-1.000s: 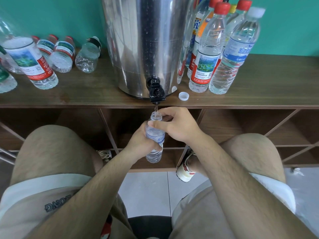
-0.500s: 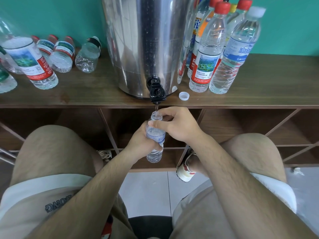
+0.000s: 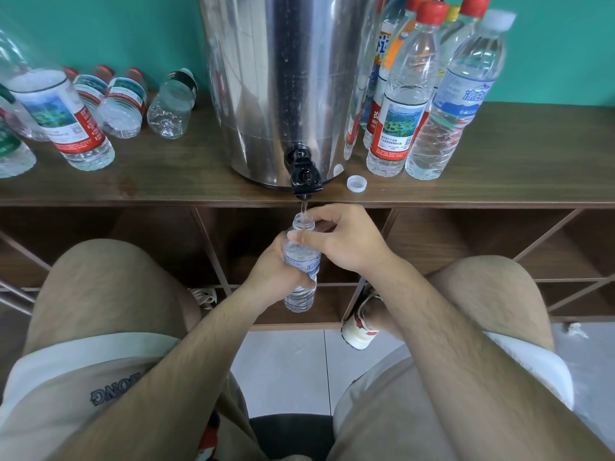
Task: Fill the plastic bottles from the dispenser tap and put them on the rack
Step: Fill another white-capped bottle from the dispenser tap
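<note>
A small clear plastic bottle [image 3: 301, 257] with a blue label is held upright under the black tap [image 3: 304, 176] of the steel dispenser [image 3: 286, 81]. A thin stream of water runs from the tap into its open neck. My left hand [image 3: 273, 274] grips the bottle's body from the left. My right hand [image 3: 342, 241] holds its shoulder and neck from the right, thumb across the front. Its white cap [image 3: 356, 184] lies on the wooden rack top [image 3: 499, 168] beside the dispenser.
Several capped full bottles [image 3: 406, 94] stand right of the dispenser. Several bottles [image 3: 123, 104] lie or lean on the left of the shelf. Open wooden compartments [image 3: 466, 247] run below the top. My knees flank the hands, with tiled floor below.
</note>
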`<state>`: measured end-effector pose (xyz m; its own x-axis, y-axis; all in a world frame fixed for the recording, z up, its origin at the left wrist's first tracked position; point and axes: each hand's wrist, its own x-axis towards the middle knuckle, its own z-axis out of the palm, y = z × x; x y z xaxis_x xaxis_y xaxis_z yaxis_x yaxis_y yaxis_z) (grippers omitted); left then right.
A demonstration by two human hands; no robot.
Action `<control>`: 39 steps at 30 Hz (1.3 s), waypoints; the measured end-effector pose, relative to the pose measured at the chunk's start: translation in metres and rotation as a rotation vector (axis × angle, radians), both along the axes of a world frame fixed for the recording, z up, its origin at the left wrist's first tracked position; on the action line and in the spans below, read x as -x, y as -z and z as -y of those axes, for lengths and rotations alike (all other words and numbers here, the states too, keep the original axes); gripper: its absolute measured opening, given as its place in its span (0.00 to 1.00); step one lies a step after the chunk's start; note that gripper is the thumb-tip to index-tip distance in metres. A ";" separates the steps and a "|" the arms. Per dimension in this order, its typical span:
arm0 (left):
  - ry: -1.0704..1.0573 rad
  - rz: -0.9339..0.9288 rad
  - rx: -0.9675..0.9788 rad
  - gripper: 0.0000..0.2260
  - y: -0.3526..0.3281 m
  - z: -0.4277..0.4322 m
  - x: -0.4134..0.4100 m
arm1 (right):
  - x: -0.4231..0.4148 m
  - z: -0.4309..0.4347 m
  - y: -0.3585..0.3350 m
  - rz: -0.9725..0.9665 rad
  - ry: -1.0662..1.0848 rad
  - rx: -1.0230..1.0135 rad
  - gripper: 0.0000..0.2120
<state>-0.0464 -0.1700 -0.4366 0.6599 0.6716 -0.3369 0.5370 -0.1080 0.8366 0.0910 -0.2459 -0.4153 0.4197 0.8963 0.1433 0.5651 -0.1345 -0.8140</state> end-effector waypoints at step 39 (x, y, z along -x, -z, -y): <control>0.015 -0.026 -0.077 0.40 0.013 -0.004 -0.006 | 0.002 0.000 0.002 0.024 0.027 -0.001 0.17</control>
<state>-0.0399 -0.1656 -0.4497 0.6617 0.6864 -0.3017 0.5562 -0.1795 0.8114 0.0893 -0.2459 -0.4171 0.4405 0.8843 0.1547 0.5807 -0.1493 -0.8003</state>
